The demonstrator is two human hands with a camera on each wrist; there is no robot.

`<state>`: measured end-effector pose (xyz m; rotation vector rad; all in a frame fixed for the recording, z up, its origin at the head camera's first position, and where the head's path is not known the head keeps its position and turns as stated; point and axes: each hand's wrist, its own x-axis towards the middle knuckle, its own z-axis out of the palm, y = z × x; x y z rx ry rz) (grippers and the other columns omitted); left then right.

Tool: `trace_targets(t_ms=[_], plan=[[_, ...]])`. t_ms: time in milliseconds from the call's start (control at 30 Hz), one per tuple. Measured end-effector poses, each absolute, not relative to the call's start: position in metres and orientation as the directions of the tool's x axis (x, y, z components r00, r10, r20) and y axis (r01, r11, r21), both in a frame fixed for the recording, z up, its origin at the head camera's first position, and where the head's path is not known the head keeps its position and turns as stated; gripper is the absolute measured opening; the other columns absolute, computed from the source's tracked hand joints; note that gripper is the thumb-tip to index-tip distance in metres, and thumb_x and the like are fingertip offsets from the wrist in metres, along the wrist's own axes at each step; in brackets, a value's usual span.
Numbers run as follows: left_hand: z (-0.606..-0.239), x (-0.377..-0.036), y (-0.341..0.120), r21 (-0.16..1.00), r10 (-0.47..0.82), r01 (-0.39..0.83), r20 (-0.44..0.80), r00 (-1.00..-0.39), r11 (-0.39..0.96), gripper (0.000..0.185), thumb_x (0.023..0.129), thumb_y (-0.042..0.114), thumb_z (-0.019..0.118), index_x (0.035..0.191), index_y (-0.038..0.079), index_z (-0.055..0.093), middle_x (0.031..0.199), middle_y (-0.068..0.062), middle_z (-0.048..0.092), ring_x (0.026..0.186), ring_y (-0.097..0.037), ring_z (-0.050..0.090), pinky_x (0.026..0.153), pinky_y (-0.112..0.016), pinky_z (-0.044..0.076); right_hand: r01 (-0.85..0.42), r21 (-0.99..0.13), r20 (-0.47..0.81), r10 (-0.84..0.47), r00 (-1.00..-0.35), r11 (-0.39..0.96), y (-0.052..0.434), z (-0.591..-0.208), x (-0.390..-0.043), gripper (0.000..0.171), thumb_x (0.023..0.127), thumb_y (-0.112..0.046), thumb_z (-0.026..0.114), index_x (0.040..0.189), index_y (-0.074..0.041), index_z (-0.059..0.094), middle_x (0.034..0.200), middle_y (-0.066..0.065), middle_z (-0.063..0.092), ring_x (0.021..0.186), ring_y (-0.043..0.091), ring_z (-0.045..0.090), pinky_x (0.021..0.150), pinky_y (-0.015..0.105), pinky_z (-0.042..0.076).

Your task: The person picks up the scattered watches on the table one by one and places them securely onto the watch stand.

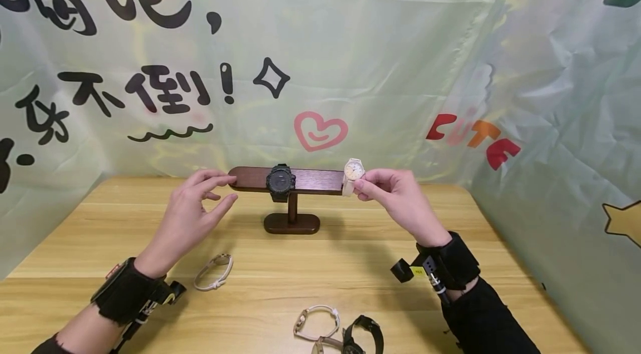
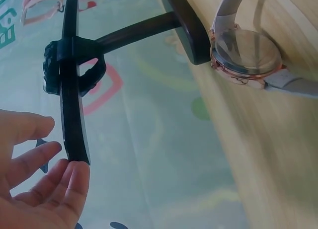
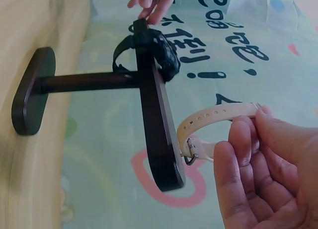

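A dark wooden watch stand (image 1: pixel 319 180) has a horizontal bar on a short post and oval base. My left hand (image 1: pixel 187 212) touches the bar's left end with its fingertips, fingers loosely bent. Between thumb and fingers, my right hand (image 1: pixel 400 195) pinches a white wristwatch (image 1: pixel 353 169) at the bar's right end. In the right wrist view the buckled strap (image 3: pixel 206 118) of that watch forms a loop in front of the bar's end, close to its face. A black wristwatch (image 1: pixel 280 180) is strapped around the bar left of its middle.
A white-strapped watch (image 1: pixel 214 273) lies on the wooden table (image 1: pixel 240 309) near my left forearm. Closer to me are another white-strapped watch (image 1: pixel 337 318), a black watch (image 1: pixel 373 329) and a partly cut-off watch (image 1: pixel 328 344). A printed cloth (image 1: pixel 400 53) hangs behind and at the right.
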<state>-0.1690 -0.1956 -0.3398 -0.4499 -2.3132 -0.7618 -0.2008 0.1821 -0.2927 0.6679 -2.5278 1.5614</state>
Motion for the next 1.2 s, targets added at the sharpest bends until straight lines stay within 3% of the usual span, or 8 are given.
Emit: trace_targets(t_ms=[133,433,667,1067,1200], plan=[[-0.34,-0.169,-0.195,0.406,0.119,0.503,0.677,-0.726,0.763,0.029,0.09,0.015,0.076,0.118,0.008,0.074,0.118,-0.009,0.066,0.09,-0.024,0.069,0.072,-0.037,0.06,-0.414,-0.821,0.305,-0.311,-0.9,0.394,0.191,-0.293,-0.201,0.025,0.095,-0.037,0.069,0.097,-0.013,0.074,0.092,0.013,0.073,0.086,0.023,0.069,0.085,0.031,0.06],[-0.34,-0.169,-0.195,0.4,0.121,0.505,0.681,-0.722,0.765,0.029,0.089,0.015,0.077,0.118,0.008,0.074,0.118,-0.008,0.066,0.087,-0.023,0.069,0.069,-0.024,0.056,-0.384,-0.804,0.277,-0.286,-0.917,0.454,0.208,-0.291,-0.201,0.028,0.095,-0.041,0.068,0.101,-0.014,0.074,0.092,0.004,0.073,0.088,0.019,0.069,0.086,0.031,0.059],[-0.34,-0.169,-0.195,0.399,0.123,0.51,0.684,-0.719,0.762,0.029,0.089,0.013,0.076,0.117,0.008,0.074,0.116,-0.009,0.066,0.088,-0.023,0.069,0.072,-0.038,0.06,-0.367,-0.808,0.259,-0.281,-0.924,0.461,0.211,-0.296,-0.208,0.029,0.095,-0.041,0.068,0.103,-0.015,0.074,0.093,0.006,0.073,0.089,0.021,0.069,0.085,0.029,0.06],[-0.34,-0.169,-0.195,0.399,0.129,0.515,0.683,-0.719,0.759,0.028,0.089,0.011,0.076,0.116,0.005,0.074,0.115,-0.01,0.065,0.096,-0.025,0.066,0.076,-0.042,0.061,-0.371,-0.796,0.248,-0.303,-0.92,0.477,0.206,-0.31,-0.218,0.03,0.096,-0.038,0.068,0.101,-0.01,0.075,0.094,0.008,0.074,0.088,0.019,0.069,0.085,0.034,0.06],[-0.34,-0.17,-0.195,0.398,0.134,0.512,0.676,-0.725,0.761,0.029,0.088,0.01,0.077,0.117,0.005,0.073,0.117,-0.01,0.065,0.092,-0.024,0.068,0.076,-0.041,0.061,-0.371,-0.797,0.24,-0.314,-0.919,0.476,0.204,-0.314,-0.222,0.027,0.096,-0.035,0.067,0.1,-0.01,0.075,0.094,0.009,0.074,0.087,0.017,0.069,0.085,0.036,0.06]])
